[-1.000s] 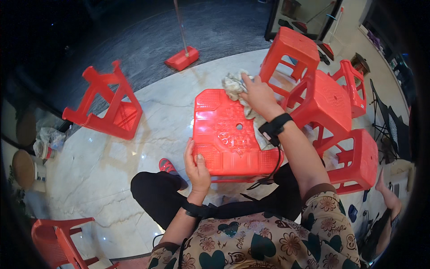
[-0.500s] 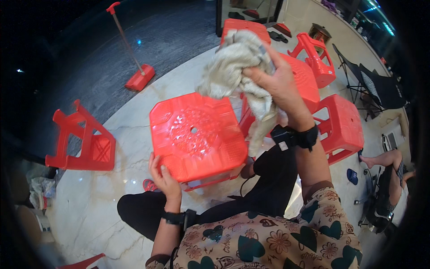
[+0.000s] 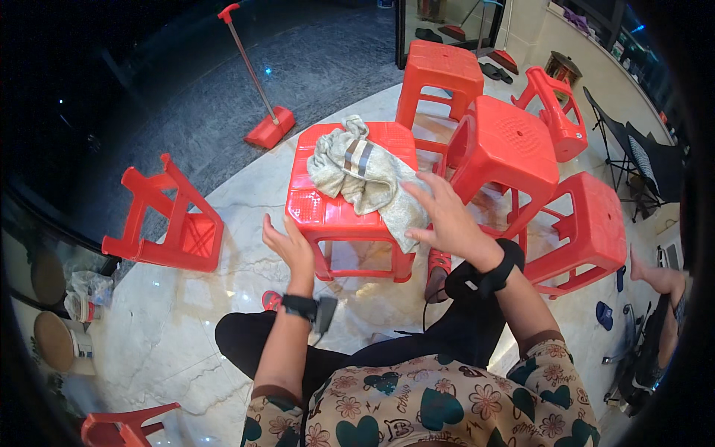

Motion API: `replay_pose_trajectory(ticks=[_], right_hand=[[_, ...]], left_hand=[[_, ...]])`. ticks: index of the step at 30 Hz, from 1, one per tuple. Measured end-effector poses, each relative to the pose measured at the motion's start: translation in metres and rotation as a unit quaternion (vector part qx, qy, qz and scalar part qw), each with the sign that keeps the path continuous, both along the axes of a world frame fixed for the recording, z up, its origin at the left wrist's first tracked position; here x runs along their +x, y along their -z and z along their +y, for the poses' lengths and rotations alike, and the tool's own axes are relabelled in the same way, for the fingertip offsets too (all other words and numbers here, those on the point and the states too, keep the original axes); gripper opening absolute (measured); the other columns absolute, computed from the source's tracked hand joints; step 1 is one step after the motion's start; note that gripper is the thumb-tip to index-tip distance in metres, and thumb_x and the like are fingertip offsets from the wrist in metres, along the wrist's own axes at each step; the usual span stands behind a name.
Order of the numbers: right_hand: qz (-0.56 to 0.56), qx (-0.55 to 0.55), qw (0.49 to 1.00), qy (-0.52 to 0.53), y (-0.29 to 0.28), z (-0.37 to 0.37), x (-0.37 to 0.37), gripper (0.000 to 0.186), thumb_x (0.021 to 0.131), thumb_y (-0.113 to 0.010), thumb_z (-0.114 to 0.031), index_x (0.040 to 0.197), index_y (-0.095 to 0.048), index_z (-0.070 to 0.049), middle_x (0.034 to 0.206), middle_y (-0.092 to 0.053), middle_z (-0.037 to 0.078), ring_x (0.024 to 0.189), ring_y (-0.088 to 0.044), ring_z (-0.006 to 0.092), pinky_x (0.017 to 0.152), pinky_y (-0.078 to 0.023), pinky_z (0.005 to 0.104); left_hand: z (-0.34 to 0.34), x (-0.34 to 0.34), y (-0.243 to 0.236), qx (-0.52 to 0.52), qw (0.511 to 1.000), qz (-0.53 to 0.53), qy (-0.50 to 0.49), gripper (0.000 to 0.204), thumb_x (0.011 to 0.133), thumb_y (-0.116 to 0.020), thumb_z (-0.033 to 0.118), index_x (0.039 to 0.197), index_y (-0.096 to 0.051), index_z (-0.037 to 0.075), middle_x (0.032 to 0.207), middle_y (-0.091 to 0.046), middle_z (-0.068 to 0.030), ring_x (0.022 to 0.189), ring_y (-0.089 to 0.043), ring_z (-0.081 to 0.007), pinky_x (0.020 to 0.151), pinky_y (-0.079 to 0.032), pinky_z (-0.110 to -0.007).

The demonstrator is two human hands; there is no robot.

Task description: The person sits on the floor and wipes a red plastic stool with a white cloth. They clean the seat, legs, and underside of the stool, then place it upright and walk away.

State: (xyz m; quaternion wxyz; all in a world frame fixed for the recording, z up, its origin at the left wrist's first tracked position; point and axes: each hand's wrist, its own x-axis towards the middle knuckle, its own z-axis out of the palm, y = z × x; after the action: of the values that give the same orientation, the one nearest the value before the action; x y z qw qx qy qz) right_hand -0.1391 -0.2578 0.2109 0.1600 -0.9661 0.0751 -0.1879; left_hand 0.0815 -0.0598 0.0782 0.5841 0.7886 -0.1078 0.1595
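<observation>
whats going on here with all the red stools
A seated person has a red plastic stool standing upright on the marble floor in front of them. A crumpled grey rag lies on its seat, hanging over the near right corner. The right hand is open, hovering at the rag's edge; the left hand is by the stool's near left corner. More red stools stand behind and to the right, one tipped stool lies to the left, and a red dustpan sits beyond.

Packages: 1 crumpled pale plastic bag lies at the far left on the floor, holding a small container with a red band. No labels, signs or screens are clearly discernible elsewhere in view.
</observation>
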Motion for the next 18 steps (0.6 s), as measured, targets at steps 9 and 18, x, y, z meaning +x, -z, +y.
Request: replay_pose_trajectory(ticks=[9, 18], right_hand=[[0.046, -0.105, 0.992, 0.047, 0.049, 0.011, 0.049, 0.075, 0.077, -0.074, -0.041, 0.14, -0.044, -0.015, 0.148, -0.033, 0.019, 0.139, -0.027, 0.0421, 0.107, -0.031, 0.0573], [-0.039, -0.065, 0.991, 0.107, 0.047, -0.049, 0.066, 0.064, 0.078, -0.074, -0.031, 0.136, -0.05, -0.017, 0.141, -0.042, 0.02, 0.132, -0.037, 0.04, 0.106, -0.035, 0.0503]], left_hand=[[-0.008, -0.058, -0.012, 0.14, 0.956, -0.101, 0.236, 0.072, 0.082, -0.068, 0.016, 0.144, -0.034, 0.002, 0.144, -0.031, -0.0275, 0.134, -0.033, -0.0427, 0.109, -0.031, -0.045], [0.03, 0.01, -0.038, 0.212, 0.918, -0.036, 0.334, 0.051, 0.083, -0.071, 0.025, 0.126, -0.055, 0.001, 0.132, -0.05, -0.0226, 0.125, -0.046, -0.0376, 0.105, -0.039, -0.042]])
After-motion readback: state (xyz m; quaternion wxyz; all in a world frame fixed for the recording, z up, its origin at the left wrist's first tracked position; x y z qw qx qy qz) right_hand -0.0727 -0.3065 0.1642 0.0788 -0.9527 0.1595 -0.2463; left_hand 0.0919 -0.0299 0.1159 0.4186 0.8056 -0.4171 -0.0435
